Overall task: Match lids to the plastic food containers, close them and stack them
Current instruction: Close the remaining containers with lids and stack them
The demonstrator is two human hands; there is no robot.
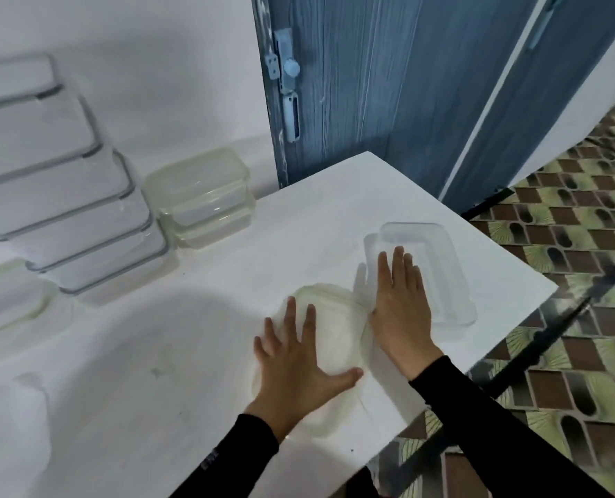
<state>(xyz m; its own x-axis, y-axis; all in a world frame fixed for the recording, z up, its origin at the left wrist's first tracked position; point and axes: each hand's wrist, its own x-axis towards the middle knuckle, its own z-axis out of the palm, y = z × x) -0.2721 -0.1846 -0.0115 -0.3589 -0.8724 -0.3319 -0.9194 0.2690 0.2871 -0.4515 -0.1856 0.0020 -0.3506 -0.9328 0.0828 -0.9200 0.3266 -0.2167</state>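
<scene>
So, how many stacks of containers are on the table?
2. A tall stack with grey rims stands at the far left. A short yellowish stack sits just right of it, near the blue door. More could be hidden beyond the left edge.

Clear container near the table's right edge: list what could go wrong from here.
1. The clear container lies close to the table's right edge under the flat right hand; a sideways push could slide it off onto the tiled floor.
2. The left hand presses flat on the yellowish lid; a misaligned lid might not seat.
3. The grey-rimmed stack looks staggered; adding more could tip it.
</scene>
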